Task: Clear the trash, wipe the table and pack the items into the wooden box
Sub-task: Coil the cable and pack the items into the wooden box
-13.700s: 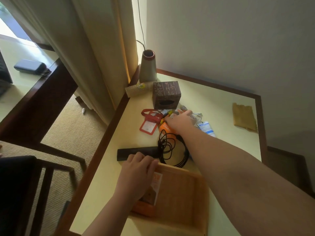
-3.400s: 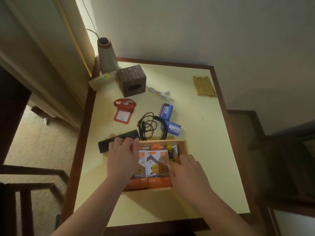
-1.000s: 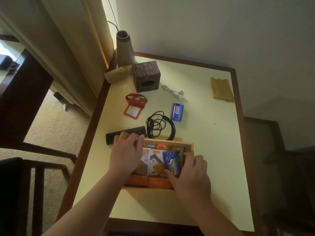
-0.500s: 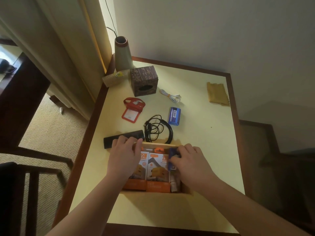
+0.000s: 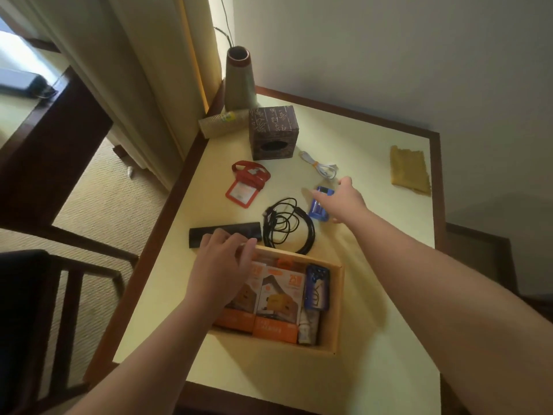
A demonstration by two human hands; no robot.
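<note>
— Where does everything sit?

— The pale yellow tabletop with its dark wooden border [image 5: 374,265] carries it all. My open-topped wooden box [image 5: 337,310] lies at six o'clock, already holding two orange cardboard packets [image 5: 281,298] and a dark blue pack [image 5: 317,287]. The coiled black cable [image 5: 287,226] touches its far wall at twelve o'clock, and the small blue rectangular box [image 5: 318,205] lies just beyond, toward one o'clock.

— How should you take that blue one?

— I'd say close thumb and fingers on its long sides, lift straight, and stay off the cable loops so nothing drags.

— And your hands?

— My right hand [image 5: 344,202] is spread, fingers straight, over the blue box and grasping nothing yet; whether it touches I can't tell. My left hand [image 5: 223,265] rests on the wooden box's far left corner, fingers bent over the rim, steadying it.
</note>
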